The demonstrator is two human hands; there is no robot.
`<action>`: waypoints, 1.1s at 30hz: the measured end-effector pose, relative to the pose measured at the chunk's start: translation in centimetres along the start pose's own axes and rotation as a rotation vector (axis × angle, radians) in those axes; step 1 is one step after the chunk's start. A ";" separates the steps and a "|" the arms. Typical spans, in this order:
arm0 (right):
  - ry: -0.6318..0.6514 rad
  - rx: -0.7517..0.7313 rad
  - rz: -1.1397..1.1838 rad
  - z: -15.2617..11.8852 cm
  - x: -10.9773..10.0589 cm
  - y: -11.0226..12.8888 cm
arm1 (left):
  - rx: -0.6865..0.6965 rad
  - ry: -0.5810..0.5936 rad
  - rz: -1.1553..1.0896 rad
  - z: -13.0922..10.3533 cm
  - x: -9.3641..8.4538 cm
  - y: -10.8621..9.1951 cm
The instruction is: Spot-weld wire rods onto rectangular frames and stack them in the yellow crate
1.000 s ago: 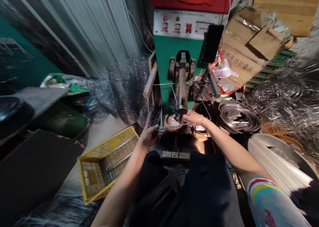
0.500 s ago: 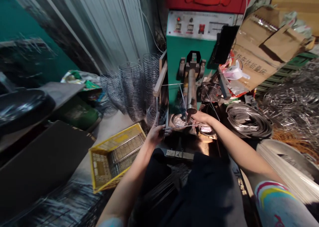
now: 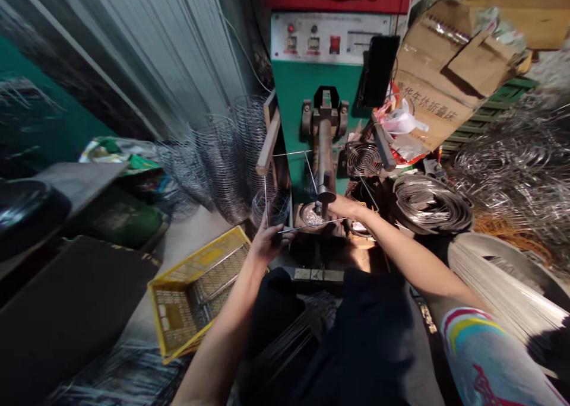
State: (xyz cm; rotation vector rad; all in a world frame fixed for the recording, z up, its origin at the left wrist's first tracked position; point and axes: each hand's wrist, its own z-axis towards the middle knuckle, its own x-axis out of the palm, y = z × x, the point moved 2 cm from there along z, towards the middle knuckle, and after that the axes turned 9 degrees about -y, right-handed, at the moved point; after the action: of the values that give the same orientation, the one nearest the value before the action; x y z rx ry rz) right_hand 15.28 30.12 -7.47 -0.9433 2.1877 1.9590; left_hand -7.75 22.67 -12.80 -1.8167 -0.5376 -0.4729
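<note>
In the head view's centre, our left hand (image 3: 266,243) is closed round the bent wire (image 3: 266,198); our right hand (image 3: 342,207) meets it below the metal cylinder (image 3: 326,156), its grip too hidden to tell. Our view swings left, yet the bent wire barely shifts, suggesting steadying.
</note>
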 end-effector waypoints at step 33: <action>-0.019 -0.018 -0.001 0.9 0.0 -0.2 | 0.027 0.035 0.026 1.4 -0.9 -0.6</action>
State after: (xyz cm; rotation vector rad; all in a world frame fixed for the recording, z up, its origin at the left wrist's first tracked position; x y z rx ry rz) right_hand 15.06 30.99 -7.85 -0.9232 2.1634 1.9817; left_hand -8.78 24.04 -13.22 -1.7847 -0.4939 -0.4772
